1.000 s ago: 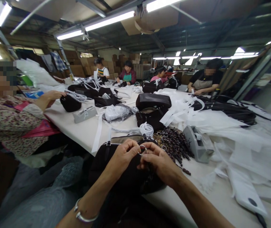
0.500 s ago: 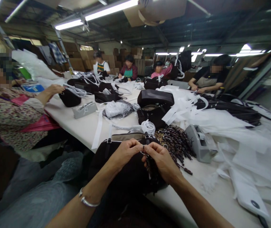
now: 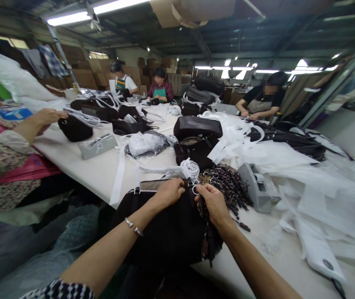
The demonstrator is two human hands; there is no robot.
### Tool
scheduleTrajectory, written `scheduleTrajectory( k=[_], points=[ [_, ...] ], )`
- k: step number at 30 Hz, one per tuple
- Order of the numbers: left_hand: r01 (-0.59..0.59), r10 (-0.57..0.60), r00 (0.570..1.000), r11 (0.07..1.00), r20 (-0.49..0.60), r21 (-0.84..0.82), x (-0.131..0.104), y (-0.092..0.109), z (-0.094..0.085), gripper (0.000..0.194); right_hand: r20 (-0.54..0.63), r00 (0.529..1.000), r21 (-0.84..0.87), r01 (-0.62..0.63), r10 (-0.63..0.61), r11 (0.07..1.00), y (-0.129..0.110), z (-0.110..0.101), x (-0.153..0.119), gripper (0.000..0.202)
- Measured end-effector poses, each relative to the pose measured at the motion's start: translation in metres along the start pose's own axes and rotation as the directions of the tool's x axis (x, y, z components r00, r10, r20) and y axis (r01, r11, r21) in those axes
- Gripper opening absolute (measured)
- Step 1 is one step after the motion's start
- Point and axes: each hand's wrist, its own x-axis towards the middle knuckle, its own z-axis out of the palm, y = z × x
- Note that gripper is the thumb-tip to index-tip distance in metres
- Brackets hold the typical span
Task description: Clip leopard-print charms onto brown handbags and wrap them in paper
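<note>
A dark handbag [image 3: 165, 232] with a zip along its top stands at the table's front edge before me. At its top edge, beside a strap tab with metal fittings, my left hand [image 3: 171, 192] has its fingers closed on the bag. My right hand [image 3: 214, 202] pinches a metal ring [image 3: 195, 189] close to that tab. From this ring a dark brown tassel charm [image 3: 207, 241] hangs down over the bag's right side. Whether the ring is joined to the tab cannot be made out. Just behind, a pile of similar tassel charms [image 3: 228, 187] lies on the table.
A grey tape dispenser [image 3: 255, 189] stands right of the pile. Behind the bag lie a coiled white-wrapped strap [image 3: 190, 169] and another dark bag [image 3: 197, 128]. White sheets [image 3: 314, 187] and a white corded device [image 3: 319, 249] cover the right. Co-workers sit around the table.
My hands, together at the ring before, have moved apart. The left went to the bag's top edge; the right brought the ring up to the strap tab. The view turned slightly right.
</note>
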Motion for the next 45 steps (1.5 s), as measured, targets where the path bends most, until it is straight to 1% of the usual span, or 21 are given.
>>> scheduleTrajectory(
  k=[3,5,7,11,15,17,20,26,32,35,38,41,43,45],
  points=[
    [0.022,-0.009,0.997,0.985,0.078,-0.17,0.018,0.003,0.011,0.009,-0.069,0.997,0.003,0.022,-0.022,1.0,0.0,-0.004,0.0,0.033],
    [0.063,-0.03,0.993,0.955,0.118,-0.29,0.026,0.004,0.016,0.015,-0.097,0.994,-0.041,0.049,-0.052,0.998,0.0,-0.005,0.0,0.031],
    [0.096,-0.051,0.991,0.915,0.124,-0.391,0.03,0.003,0.021,0.023,-0.117,0.989,-0.108,0.079,-0.091,0.991,-0.001,-0.007,0.002,0.029],
    [0.107,-0.078,0.994,0.842,0.077,-0.529,0.026,0.002,0.029,0.029,-0.149,0.98,-0.192,0.101,-0.13,0.976,0.001,-0.008,0.011,0.025],
    [0.097,-0.082,0.995,0.774,0.053,-0.626,0.014,0.002,0.036,0.028,-0.189,0.967,-0.286,0.113,-0.172,0.951,0.007,-0.006,0.021,0.021],
    [0.103,-0.093,0.994,0.742,0.051,-0.662,0.009,0.001,0.038,0.027,-0.19,0.966,-0.314,0.109,-0.174,0.943,0.01,-0.004,0.024,0.02],
    [0.114,-0.111,0.993,0.702,0.051,-0.702,0.004,-0.002,0.042,0.025,-0.155,0.974,-0.33,0.106,-0.165,0.938,0.015,-0.001,0.025,0.019],
    [0.119,-0.13,0.99,0.651,0.045,-0.75,0.005,-0.011,0.051,0.022,-0.086,0.972,-0.429,0.162,-0.219,0.889,0.02,0.004,0.026,0.018],
    [0.099,-0.088,0.995,0.625,0.056,-0.775,0.002,-0.017,0.05,0.021,-0.067,0.978,-0.417,0.154,-0.199,0.896,0.021,0.003,0.026,0.018],
    [0.085,-0.057,0.996,0.633,0.062,-0.769,-0.001,-0.016,0.046,0.018,-0.082,0.976,-0.44,0.146,-0.201,0.886,0.023,0.003,0.027,0.018],
    [0.056,-0.035,0.998,0.678,0.043,-0.733,-0.003,-0.014,0.045,0.015,-0.087,0.971,-0.471,0.158,-0.224,0.868,0.025,0.003,0.027,0.018],
    [0.056,-0.058,0.998,0.71,0.021,-0.702,-0.003,-0.013,0.047,0.013,-0.094,0.974,-0.444,0.146,-0.208,0.884,0.027,0.003,0.028,0.018],
    [0.065,-0.078,0.997,0.712,0.013,-0.699,-0.003,-0.013,0.049,0.013,-0.107,0.976,-0.419,0.129,-0.19,0.899,0.028,0.004,0.028,0.018],
    [0.065,-0.089,0.996,0.712,0.002,-0.7,-0.003,-0.012,0.05,0.014,-0.117,0.973,-0.425,0.132,-0.198,0.896,0.028,0.004,0.029,0.019]
  ],
)
